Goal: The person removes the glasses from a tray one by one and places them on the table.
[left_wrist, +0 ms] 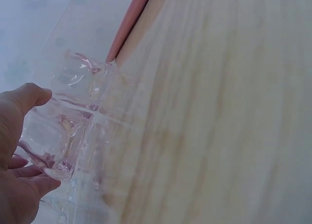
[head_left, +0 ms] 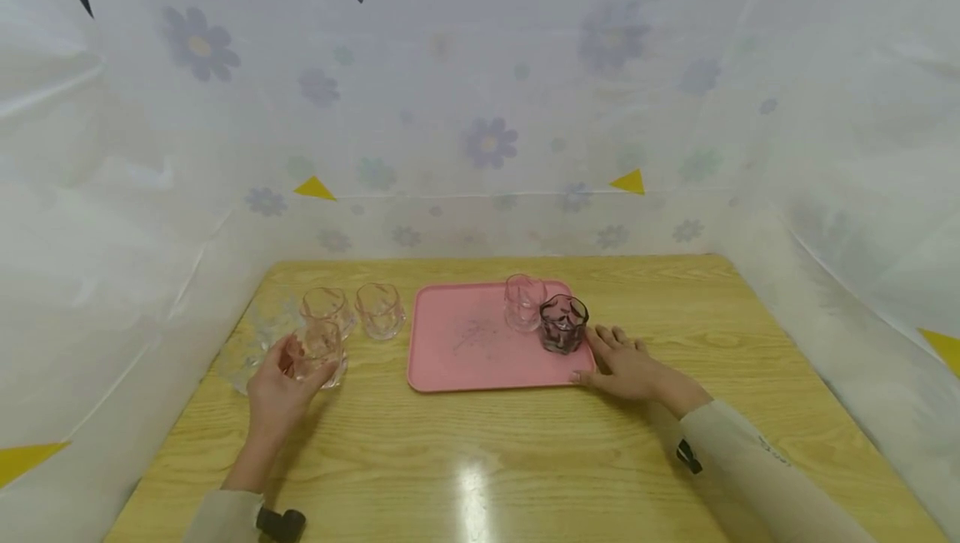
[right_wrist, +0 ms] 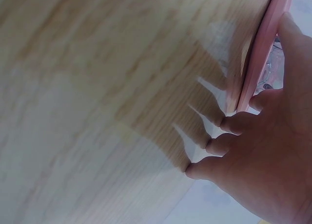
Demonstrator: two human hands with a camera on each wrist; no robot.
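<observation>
On the left of the table, my left hand (head_left: 281,389) grips a clear pink-tinted glass (head_left: 321,343), thumb on one side and fingers on the other. The left wrist view shows this glass (left_wrist: 51,141) tilted within the hand (left_wrist: 19,151). Two more pink-tinted glasses (head_left: 380,311) stand just behind it. My right hand (head_left: 626,368) lies with spread fingers at the right edge of a pink tray (head_left: 442,360), its thumb at the rim and its other fingertips on the table. Beside it on the tray are a dark purple glass (head_left: 564,325) and a light pink glass (head_left: 523,303).
Colourless glasses (head_left: 240,364) stand at the table's left edge, partly behind my left hand. The wooden table (head_left: 465,443) has white flower-patterned sheeting (head_left: 487,93) around its back and sides.
</observation>
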